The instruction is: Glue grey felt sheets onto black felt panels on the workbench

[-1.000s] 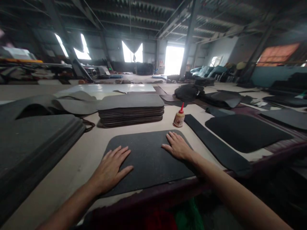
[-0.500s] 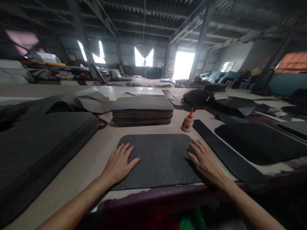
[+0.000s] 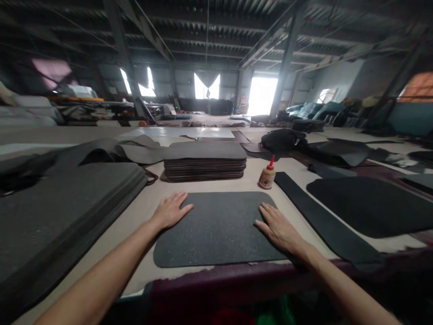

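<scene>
A dark grey speckled pad (image 3: 218,228) with rounded corners lies flat on the beige table (image 3: 135,225) in front of me. My left hand (image 3: 170,210) rests flat and open on its upper left corner, fingers stretched out. My right hand (image 3: 278,229) lies flat and open on its right edge, fingers spread. Neither hand holds anything. A small glue bottle (image 3: 267,174) with a red nozzle stands upright just beyond the pad's far right corner.
A stack of similar grey pads (image 3: 204,160) sits behind the pad. A thick pile of dark sheets (image 3: 64,203) fills the left. A long black strip (image 3: 324,223) and a large black mat (image 3: 372,205) lie to the right. The table's dark front edge (image 3: 237,280) is close.
My left hand has slid up from the pad's lower left to its upper left corner. My right hand has shifted from the pad's top right down onto its right edge.
</scene>
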{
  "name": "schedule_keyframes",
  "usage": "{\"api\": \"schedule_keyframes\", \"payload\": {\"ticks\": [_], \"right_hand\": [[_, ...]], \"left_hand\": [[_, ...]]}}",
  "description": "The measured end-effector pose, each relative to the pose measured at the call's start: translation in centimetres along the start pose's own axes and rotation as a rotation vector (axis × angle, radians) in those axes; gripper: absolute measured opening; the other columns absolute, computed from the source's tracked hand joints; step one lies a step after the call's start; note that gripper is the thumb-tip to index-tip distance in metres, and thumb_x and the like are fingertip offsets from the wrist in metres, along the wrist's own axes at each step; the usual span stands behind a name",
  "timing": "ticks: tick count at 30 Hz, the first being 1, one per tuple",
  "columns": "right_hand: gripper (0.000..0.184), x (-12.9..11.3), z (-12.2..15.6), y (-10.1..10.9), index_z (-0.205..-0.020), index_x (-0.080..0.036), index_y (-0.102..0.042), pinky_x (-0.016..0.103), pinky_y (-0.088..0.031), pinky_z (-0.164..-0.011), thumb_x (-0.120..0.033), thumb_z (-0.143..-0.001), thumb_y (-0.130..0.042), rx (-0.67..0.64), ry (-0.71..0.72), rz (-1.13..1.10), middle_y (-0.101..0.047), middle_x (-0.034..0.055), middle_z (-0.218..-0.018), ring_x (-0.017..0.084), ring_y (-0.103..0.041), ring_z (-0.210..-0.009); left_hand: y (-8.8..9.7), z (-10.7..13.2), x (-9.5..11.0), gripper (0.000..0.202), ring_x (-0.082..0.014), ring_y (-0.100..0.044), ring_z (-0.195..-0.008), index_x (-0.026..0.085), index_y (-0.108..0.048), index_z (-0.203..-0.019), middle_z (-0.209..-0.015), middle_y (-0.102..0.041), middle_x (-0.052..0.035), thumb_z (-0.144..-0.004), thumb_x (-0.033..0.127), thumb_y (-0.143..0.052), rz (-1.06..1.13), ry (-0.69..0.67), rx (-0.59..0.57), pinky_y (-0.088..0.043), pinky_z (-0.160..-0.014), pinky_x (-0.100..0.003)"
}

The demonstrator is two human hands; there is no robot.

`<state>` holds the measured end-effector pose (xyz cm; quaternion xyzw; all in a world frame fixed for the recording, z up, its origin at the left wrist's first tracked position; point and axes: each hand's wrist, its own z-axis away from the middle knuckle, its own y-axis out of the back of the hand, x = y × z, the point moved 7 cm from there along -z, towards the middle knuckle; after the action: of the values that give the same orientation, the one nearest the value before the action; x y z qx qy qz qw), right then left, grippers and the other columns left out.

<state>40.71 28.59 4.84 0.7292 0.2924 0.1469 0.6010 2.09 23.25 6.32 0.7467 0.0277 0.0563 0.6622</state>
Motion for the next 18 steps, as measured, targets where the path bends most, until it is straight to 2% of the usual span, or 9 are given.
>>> {"api": "schedule_keyframes", "payload": {"ticks": [3,5,7,8,10,11,13,16,18], "right_hand": [[0.073,0.1,0.7,1.0,-0.147,-0.002,-0.048,0.051,-0.028,-0.122,-0.058,-0.102,-0.035,0.032,-0.011,-0.067,-0.037,0.0247,-0.156,0.034,-0.033,-0.146],[0.076,-0.6,1.7,2.0,-0.151,-0.004,-0.043,0.05,-0.026,-0.123,-0.061,-0.101,-0.035,-0.01,0.022,-0.138,-0.03,0.022,-0.16,0.033,-0.028,-0.149],[0.08,-1.8,3.4,2.6,-0.157,-0.012,-0.035,0.052,-0.022,-0.123,-0.066,-0.098,-0.041,-0.143,0.111,-0.198,-0.022,0.0168,-0.164,0.032,-0.021,-0.151],[0.085,-2.5,4.5,2.7,-0.159,-0.016,-0.031,0.054,-0.02,-0.123,-0.069,-0.095,-0.047,-0.222,0.16,-0.214,-0.019,0.0151,-0.165,0.033,-0.018,-0.152],[0.101,-3.3,6.7,2.6,-0.161,-0.019,-0.026,0.061,-0.017,-0.122,-0.072,-0.083,-0.064,-0.341,0.226,-0.209,-0.017,0.0152,-0.165,0.037,-0.014,-0.152],[0.107,-3.3,7.7,2.5,-0.161,-0.02,-0.026,0.064,-0.016,-0.121,-0.07,-0.077,-0.071,-0.363,0.24,-0.191,-0.017,0.016,-0.165,0.04,-0.013,-0.151],[0.102,-2.9,9.2,2.3,-0.16,-0.021,-0.028,0.064,-0.018,-0.12,-0.053,-0.077,-0.078,-0.339,0.252,-0.156,-0.02,0.0156,-0.164,0.042,-0.016,-0.15],[0.076,-1.8,10.5,2.4,-0.158,-0.026,-0.034,0.055,-0.031,-0.119,-0.021,-0.085,-0.059,-0.252,0.294,-0.161,-0.031,0.01,-0.161,0.034,-0.031,-0.147],[0.069,-1.2,10.8,3.1,-0.154,-0.029,-0.043,0.048,-0.04,-0.115,-0.014,-0.086,-0.049,-0.228,0.305,-0.193,-0.041,0.0068,-0.156,0.03,-0.041,-0.142]], "left_hand": [[1.6,2.3,-2.5,0.063,-0.0428,-0.03,-0.147,0.012,-0.047,-0.146,-0.158,-0.037,-0.0179,-0.099,0.052,-0.033,-0.041,0.105,0.034,-0.028,-0.113,-0.07],[2.9,4.7,-2.4,0.061,-0.0418,-0.022,-0.15,0.011,-0.048,-0.145,-0.161,-0.033,-0.0178,-0.099,0.049,-0.035,-0.066,0.099,0.064,-0.023,-0.117,-0.067],[3.4,7.5,-0.5,0.061,-0.0328,-0.016,-0.154,0.016,-0.041,-0.15,-0.164,-0.028,-0.0115,-0.1,0.051,-0.037,-0.034,-0.04,0.034,-0.021,-0.124,-0.054],[3.3,9.2,1.0,0.062,-0.0293,-0.015,-0.154,0.021,-0.035,-0.154,-0.165,-0.026,-0.0081,-0.1,0.054,-0.037,0.011,-0.16,-0.017,-0.021,-0.125,-0.051],[2.6,12.8,4.0,0.071,-0.0289,-0.018,-0.154,0.03,-0.024,-0.158,-0.166,-0.022,-0.0046,-0.097,0.064,-0.041,0.102,-0.377,-0.149,-0.023,-0.125,-0.053],[2.4,14.3,5.0,0.08,-0.0324,-0.019,-0.153,0.033,-0.021,-0.158,-0.167,-0.019,-0.0052,-0.092,0.071,-0.047,0.119,-0.429,-0.182,-0.023,-0.124,-0.058],[2.0,16.6,5.8,0.088,-0.0368,-0.021,-0.152,0.037,-0.019,-0.158,-0.167,-0.019,-0.0058,-0.086,0.074,-0.054,0.128,-0.442,-0.191,-0.024,-0.121,-0.065],[1.6,18.5,5.6,0.078,-0.0339,-0.027,-0.15,0.041,-0.016,-0.157,-0.165,-0.027,-0.0033,-0.092,0.064,-0.053,0.146,-0.425,-0.14,-0.031,-0.12,-0.062],[1.4,19.2,5.2,0.078,-0.0325,-0.031,-0.149,0.041,-0.015,-0.157,-0.163,-0.031,-0.0027,-0.093,0.058,-0.056,0.153,-0.451,-0.102,-0.036,-0.118,-0.059]]}}
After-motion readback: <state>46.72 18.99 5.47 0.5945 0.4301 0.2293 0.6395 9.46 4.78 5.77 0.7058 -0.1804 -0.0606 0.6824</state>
